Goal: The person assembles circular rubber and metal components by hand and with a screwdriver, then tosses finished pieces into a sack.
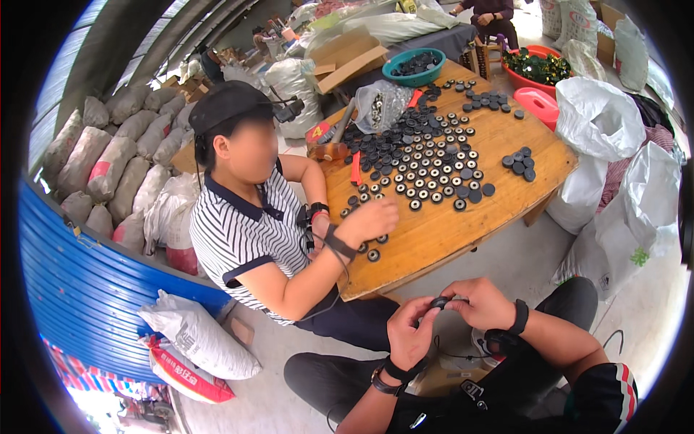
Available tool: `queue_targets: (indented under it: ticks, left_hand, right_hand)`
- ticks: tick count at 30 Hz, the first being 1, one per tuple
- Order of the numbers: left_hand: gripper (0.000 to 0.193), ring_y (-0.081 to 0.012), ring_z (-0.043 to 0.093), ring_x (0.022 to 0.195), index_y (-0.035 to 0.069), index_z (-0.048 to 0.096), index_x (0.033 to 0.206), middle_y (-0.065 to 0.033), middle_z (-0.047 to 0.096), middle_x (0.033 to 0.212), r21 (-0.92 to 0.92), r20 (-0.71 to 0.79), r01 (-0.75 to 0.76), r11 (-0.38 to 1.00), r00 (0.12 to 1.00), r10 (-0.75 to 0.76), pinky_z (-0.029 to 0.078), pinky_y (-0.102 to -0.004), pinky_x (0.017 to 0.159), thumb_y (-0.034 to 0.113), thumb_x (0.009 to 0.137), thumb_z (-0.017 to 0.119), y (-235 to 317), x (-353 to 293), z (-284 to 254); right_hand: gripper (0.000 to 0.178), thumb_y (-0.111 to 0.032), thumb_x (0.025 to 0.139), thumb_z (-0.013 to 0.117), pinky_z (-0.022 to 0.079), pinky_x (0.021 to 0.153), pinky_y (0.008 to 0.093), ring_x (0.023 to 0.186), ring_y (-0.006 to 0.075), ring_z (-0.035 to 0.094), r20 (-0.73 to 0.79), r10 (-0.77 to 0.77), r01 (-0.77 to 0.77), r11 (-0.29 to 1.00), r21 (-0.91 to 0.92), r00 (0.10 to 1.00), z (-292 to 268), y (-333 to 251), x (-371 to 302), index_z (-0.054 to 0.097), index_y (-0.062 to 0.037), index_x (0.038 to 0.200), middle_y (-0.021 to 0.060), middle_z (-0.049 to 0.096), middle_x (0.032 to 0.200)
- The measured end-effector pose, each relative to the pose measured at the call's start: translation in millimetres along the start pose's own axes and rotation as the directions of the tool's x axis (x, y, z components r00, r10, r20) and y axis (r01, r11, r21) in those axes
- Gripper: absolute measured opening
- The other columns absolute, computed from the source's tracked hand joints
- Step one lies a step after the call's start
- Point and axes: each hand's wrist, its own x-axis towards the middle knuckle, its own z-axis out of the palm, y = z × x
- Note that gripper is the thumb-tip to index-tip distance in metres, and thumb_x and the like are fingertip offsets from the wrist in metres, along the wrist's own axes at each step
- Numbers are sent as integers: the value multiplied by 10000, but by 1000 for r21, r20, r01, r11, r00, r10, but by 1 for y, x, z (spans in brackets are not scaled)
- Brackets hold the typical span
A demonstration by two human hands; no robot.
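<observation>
A small black round disc (439,303) is held above my lap, pinched from both sides. The fingers of my left hand (410,333) close on its left edge. My right hand (482,305) grips it from the right, thumb and fingers together. My fingers cover part of the disc, so its underside is hidden. Beyond my hands, a wooden table (506,206) bears many similar black discs (394,150), some with pale metal centres (426,173). A small cluster of plain black discs (519,163) lies near the table's right corner.
A person in a striped shirt (249,224) sits at the table's left side, one hand over the discs. A hammer (334,145), a clear plastic bag (383,105) and a teal basin (414,66) are on the table. White sacks (600,119) stand right; filled sacks (116,155) are piled left.
</observation>
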Motion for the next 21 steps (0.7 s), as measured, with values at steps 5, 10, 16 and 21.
queue_targets:
  ticks: [5, 10, 16, 21]
  left_hand:
    - [141, -103, 717, 831, -54, 679, 1028, -77, 756, 908, -16, -65, 47, 999, 997, -48, 566, -233, 759, -115, 902, 690, -14, -4, 1]
    - [116, -102, 708, 783, -52, 643, 967, -87, 743, 859, -70, -79, 69, 995, 994, -74, 569, -235, 733, -147, 900, 641, -19, -12, 10]
    - [106, -101, 685, 715, -55, 655, 904, -90, 724, 857, -92, -150, 3, 996, 989, -17, 538, -235, 641, -147, 861, 625, -33, -14, 21]
    - [112, -100, 666, 716, -37, 625, 974, -89, 723, 864, -168, -50, 142, 975, 987, -153, 545, -238, 669, -133, 916, 636, -37, -14, 15]
  right_hand:
    - [193, -73, 871, 735, 547, 698, 435, 833, 378, 698, -79, -47, 44, 999, -31, 996, 10, -2, 0, 703, -53, 1061, 157, 730, 921]
    - [132, -71, 836, 738, 536, 684, 458, 821, 384, 684, 39, -7, 16, 976, -215, 999, 5, -9, -3, 652, -64, 935, 143, 701, 855]
    - [149, -64, 821, 745, 512, 656, 464, 830, 410, 666, -54, -9, 3, 995, -99, 999, 17, 11, -14, 633, -73, 919, 162, 681, 857]
    - [151, -129, 853, 746, 515, 678, 478, 858, 422, 666, 22, 63, -59, 989, -135, 998, 20, 20, -12, 633, -77, 939, 172, 688, 887]
